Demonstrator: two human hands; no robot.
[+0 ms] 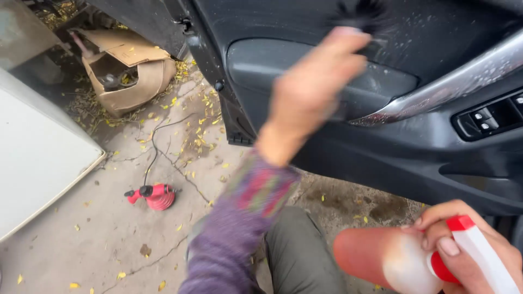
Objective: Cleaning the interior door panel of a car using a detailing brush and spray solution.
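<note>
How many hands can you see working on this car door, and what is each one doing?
2. The left hand, blurred, holds a dark brush against the upper car door panel. The right hand, bottom right, grips a spray bottle with a red-and-white trigger head.

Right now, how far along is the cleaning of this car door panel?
Partly done. Droplets already fleck the upper door panel and the silver trim strip, so spraying has happened there. In hand: the left hand works a dark brush against the panel top, blurred, while the right hand holds a spray bottle. Left: the lower panel and window switches show no droplets.
</note>
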